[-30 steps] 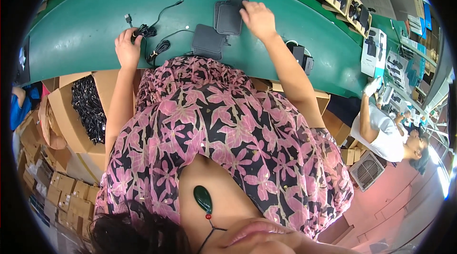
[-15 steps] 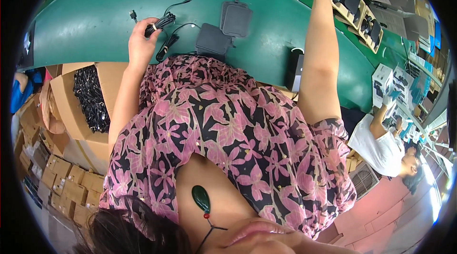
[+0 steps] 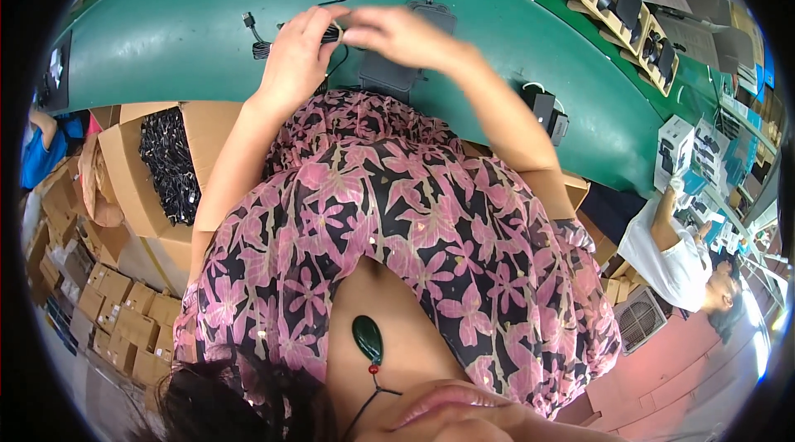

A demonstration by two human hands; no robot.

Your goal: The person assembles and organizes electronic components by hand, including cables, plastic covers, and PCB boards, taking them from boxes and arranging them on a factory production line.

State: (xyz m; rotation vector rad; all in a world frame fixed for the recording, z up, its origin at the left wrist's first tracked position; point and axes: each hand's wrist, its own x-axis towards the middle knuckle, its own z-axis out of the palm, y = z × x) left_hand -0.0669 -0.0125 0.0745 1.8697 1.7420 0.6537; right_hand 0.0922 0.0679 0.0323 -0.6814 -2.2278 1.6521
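Note:
My left hand is closed round a bundled black cable above the green tabletop. A pale band shows near the right end of the bundle. My right hand meets it from the right, thumb and fingers at the bundle's end; it is smeared by motion, so its grip is unclear. A cable plug sticks out to the left of my left hand, and a thinner tip lies beyond the hands. Flat dark-grey square devices lie just below my right hand, partly hidden by it.
Wooden trays with black parts line the far right edge. A small black box stands on the green table. At left, an open carton holds many black cables. A person in white works at right.
My right hand has come back from the far-right trays to the cable bundle. My left hand has moved a little right with the cable. The view has shifted slightly.

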